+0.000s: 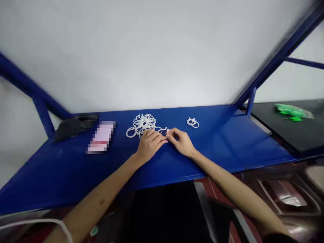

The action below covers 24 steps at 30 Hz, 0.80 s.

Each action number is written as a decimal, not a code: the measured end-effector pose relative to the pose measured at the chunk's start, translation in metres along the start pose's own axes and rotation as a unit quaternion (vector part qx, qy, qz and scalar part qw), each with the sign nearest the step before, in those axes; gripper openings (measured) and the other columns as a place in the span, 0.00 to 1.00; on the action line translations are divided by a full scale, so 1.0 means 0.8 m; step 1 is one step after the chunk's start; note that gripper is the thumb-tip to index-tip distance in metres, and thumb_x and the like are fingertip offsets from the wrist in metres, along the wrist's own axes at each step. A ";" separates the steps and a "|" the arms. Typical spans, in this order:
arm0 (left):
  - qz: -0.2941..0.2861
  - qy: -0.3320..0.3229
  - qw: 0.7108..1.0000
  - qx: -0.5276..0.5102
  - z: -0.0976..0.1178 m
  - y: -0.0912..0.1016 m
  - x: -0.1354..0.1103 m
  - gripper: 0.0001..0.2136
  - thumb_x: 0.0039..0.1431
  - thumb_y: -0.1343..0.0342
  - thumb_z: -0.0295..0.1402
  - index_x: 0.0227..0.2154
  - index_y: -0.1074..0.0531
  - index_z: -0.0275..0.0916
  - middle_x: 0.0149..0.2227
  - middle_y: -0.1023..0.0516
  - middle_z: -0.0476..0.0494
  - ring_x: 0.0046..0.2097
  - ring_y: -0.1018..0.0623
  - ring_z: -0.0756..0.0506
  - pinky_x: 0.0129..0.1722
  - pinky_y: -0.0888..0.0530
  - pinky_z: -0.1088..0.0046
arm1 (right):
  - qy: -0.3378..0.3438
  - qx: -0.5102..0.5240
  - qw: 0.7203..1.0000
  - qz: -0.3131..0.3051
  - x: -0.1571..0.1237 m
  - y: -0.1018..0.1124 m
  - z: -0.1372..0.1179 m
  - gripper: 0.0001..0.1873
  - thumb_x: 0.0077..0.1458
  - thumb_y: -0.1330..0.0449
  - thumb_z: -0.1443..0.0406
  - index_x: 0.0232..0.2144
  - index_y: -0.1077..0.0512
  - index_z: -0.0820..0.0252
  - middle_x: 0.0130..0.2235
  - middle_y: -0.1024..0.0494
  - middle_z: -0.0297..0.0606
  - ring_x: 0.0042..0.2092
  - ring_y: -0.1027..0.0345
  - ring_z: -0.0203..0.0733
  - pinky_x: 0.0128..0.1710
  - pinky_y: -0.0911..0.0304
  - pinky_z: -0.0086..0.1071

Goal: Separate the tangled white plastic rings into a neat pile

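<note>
Both arms stretch forward over the blue table (227,141); the left hand (150,143) lies palm-down, fingers together, touching the near edge of a tangled pile of white rings (143,124). The right hand (182,141) pinches one small white ring (167,131) between its fingertips, just right of the pile.

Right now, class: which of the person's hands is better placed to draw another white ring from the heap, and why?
Probably the left hand: its fingers rest at the near edge of the pile of white rings. The right hand lies further right, fingertips pinched on a small white piece, so it looks occupied.
</note>
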<state>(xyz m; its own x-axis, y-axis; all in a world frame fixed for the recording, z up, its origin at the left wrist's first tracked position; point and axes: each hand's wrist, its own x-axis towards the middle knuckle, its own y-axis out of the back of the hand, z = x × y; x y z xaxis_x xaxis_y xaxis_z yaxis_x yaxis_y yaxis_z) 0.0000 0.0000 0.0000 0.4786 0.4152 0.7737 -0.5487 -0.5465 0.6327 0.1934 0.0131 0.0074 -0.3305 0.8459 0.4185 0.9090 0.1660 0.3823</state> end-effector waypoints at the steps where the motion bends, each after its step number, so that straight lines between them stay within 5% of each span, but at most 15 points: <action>1: 0.009 0.016 1.000 -0.021 0.003 0.000 -0.001 0.04 0.63 0.39 0.33 0.37 0.28 0.41 0.34 0.22 0.48 0.38 0.24 0.45 0.44 0.27 0.66 | -0.009 -0.009 1.000 0.012 0.000 -0.001 0.000 0.10 0.62 0.42 0.58 0.35 0.28 0.58 0.30 0.22 0.32 0.30 0.30 0.35 0.33 0.35 0.28; 5: 0.031 0.111 0.991 -0.068 0.009 -0.001 -0.004 0.11 0.63 0.39 0.34 0.46 0.29 0.40 0.43 0.22 0.41 0.46 0.24 0.43 0.47 0.25 0.64 | -0.003 -0.071 0.997 0.040 -0.002 -0.001 0.002 0.09 0.64 0.44 0.61 0.35 0.28 0.59 0.29 0.23 0.33 0.29 0.31 0.35 0.32 0.35 0.29; 9: -0.002 0.194 0.977 -0.091 0.005 -0.003 -0.007 0.13 0.64 0.43 0.30 0.51 0.29 0.41 0.37 0.20 0.46 0.44 0.23 0.44 0.45 0.25 0.65 | 0.065 -0.164 0.984 0.036 -0.005 -0.005 0.009 0.08 0.65 0.44 0.63 0.40 0.25 0.59 0.32 0.23 0.37 0.32 0.30 0.38 0.36 0.34 0.32; 24: -0.028 0.151 0.980 -0.124 -0.002 -0.010 -0.029 0.10 0.69 0.50 0.30 0.48 0.26 0.40 0.33 0.22 0.46 0.38 0.23 0.46 0.40 0.25 0.69 | 0.202 -0.326 0.922 -0.048 -0.013 -0.017 0.008 0.15 0.71 0.53 0.65 0.43 0.27 0.62 0.34 0.26 0.42 0.36 0.36 0.43 0.37 0.34 0.35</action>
<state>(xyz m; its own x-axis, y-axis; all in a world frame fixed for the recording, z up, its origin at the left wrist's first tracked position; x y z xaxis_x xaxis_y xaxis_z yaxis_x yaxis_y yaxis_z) -0.0079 -0.0046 -0.0231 0.3086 0.6571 0.6877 -0.6946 -0.3383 0.6349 0.1862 0.0050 -0.0073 -0.5889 0.5627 0.5801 0.5684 -0.2219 0.7922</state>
